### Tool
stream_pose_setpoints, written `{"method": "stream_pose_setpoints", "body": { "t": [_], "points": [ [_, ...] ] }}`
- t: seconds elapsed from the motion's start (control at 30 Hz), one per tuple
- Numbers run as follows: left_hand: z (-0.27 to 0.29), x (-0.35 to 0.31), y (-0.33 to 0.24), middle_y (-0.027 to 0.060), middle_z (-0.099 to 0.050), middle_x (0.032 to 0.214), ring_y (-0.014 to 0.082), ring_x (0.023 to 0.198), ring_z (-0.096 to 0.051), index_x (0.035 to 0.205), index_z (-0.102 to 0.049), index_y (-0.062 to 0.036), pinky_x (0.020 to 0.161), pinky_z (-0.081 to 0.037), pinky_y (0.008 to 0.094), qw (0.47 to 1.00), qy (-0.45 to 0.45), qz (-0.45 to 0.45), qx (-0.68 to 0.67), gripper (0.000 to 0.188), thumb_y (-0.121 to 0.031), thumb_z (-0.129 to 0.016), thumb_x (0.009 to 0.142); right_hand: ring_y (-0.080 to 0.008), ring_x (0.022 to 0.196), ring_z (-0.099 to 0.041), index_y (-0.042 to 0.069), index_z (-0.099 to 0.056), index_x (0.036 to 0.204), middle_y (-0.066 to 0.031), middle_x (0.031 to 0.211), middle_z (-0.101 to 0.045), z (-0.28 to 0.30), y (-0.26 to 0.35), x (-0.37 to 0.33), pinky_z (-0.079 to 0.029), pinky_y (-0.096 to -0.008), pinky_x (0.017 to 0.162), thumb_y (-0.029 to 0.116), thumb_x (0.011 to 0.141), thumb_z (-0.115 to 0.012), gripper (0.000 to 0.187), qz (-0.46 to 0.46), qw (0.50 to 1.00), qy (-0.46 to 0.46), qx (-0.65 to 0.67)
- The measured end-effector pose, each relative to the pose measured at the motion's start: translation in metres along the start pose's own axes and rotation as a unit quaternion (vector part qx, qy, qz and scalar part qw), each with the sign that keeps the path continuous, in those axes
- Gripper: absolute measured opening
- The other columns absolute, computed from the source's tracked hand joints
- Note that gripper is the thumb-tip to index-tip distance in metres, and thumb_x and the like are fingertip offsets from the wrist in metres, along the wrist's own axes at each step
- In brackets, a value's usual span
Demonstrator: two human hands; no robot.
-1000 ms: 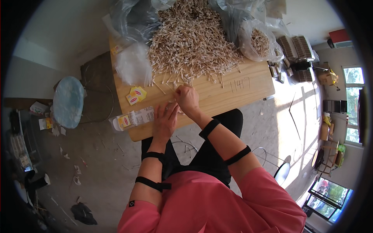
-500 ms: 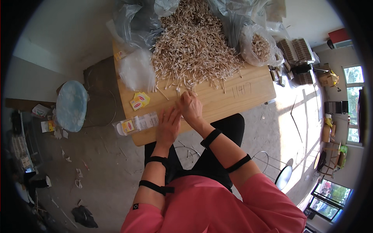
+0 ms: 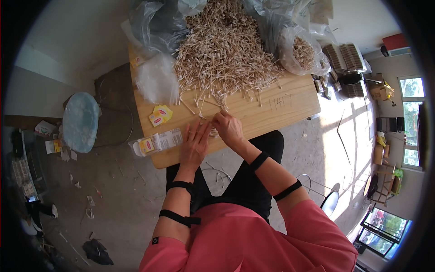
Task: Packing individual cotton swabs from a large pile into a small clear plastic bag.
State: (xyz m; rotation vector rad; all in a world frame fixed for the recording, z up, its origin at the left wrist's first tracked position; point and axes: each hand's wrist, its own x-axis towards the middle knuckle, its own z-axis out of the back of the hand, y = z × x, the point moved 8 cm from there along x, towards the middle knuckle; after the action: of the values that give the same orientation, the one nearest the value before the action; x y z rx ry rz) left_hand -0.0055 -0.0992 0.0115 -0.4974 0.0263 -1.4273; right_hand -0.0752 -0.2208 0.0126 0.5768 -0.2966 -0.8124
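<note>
A large heap of cotton swabs (image 3: pixel 226 50) covers the far part of the wooden table. By the near edge lies a clear plastic packet (image 3: pixel 171 138) with a yellow card inside its left end. My left hand (image 3: pixel 195 147) lies over the packet's right end, fingers stretched forward. Just right of it, my right hand (image 3: pixel 229 129) is closed, thumb and fingers pinched around cotton swabs whose tips show beneath. A few loose swabs lie beyond the fingertips. Yellow-and-white cards (image 3: pixel 161 115) sit left of the hands. The packet's right end is hidden under my left hand.
A stack of clear bags (image 3: pixel 157 79) lies at the table's left. Grey plastic sheeting (image 3: pixel 158 27) flanks the heap, and a clear bag of swabs (image 3: pixel 302 54) stands at right. A blue round stool (image 3: pixel 80 122) is left of the table. Packed bundles (image 3: pixel 346 59) stand far right.
My right hand has drawn back from the loose swabs and come down beside my left hand, near the packet's right end. My left hand has hardly moved.
</note>
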Motion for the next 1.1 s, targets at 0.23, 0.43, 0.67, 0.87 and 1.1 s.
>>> {"method": "stream_pose_setpoints", "body": {
  "t": [0.23,0.43,0.67,0.87,1.1],
  "points": [
    [0.002,0.000,0.000,0.0000,-0.045,0.150,0.0298,0.139,-0.039,0.143,-0.048,-0.0125,0.119,-0.025,0.0542,1.000,0.013,0.006,0.004,0.061,-0.008,-0.064,0.084,-0.0347,0.079,-0.065,0.007,-0.065,0.082,-0.0100,0.085,-0.062,-0.002,0.006,0.000,-0.051,-0.0453,0.067,0.017,0.082,-0.069,0.010,0.031,0.998,0.047,0.014],
    [0.003,0.001,-0.002,0.0034,-0.052,0.142,0.0305,0.136,-0.042,0.135,-0.056,-0.0091,0.118,-0.027,0.0552,1.000,0.000,0.014,-0.010,0.050,-0.010,-0.064,0.086,-0.0357,0.079,-0.065,0.005,-0.065,0.082,-0.0130,0.085,-0.065,-0.003,0.004,0.018,-0.052,-0.0451,0.069,0.020,0.080,-0.070,0.015,-0.036,0.996,0.039,0.078],
    [0.000,0.002,0.000,0.0106,-0.057,0.132,0.0308,0.134,-0.043,0.112,-0.068,-0.0034,0.116,-0.029,0.0561,1.000,-0.003,0.016,0.000,0.028,-0.011,-0.064,0.085,-0.0335,0.071,-0.066,0.003,-0.070,0.083,-0.0134,0.079,-0.068,-0.032,0.019,0.049,-0.053,-0.0419,0.065,0.021,0.079,-0.070,0.018,-0.026,0.999,-0.017,0.033],
    [0.008,0.004,-0.001,0.0043,-0.053,0.138,0.0290,0.132,-0.045,0.129,-0.060,-0.0086,0.115,-0.030,0.0551,1.000,-0.023,0.014,0.012,0.044,-0.012,-0.064,0.085,-0.0278,0.068,-0.067,0.001,-0.068,0.083,-0.0150,0.075,-0.068,-0.004,0.003,0.049,-0.053,-0.0379,0.063,0.020,0.082,-0.070,0.018,-0.072,0.976,-0.074,0.192],
    [0.005,0.003,0.000,0.0018,-0.050,0.139,0.0264,0.131,-0.044,0.134,-0.056,-0.0111,0.115,-0.030,0.0534,0.999,-0.018,0.024,0.021,0.047,-0.016,-0.063,0.088,-0.0326,0.074,-0.066,0.004,-0.067,0.080,-0.0123,0.082,-0.066,-0.011,0.007,0.037,-0.052,-0.0425,0.064,0.023,0.079,-0.073,0.020,-0.061,0.995,-0.068,0.026]
  ]
}}
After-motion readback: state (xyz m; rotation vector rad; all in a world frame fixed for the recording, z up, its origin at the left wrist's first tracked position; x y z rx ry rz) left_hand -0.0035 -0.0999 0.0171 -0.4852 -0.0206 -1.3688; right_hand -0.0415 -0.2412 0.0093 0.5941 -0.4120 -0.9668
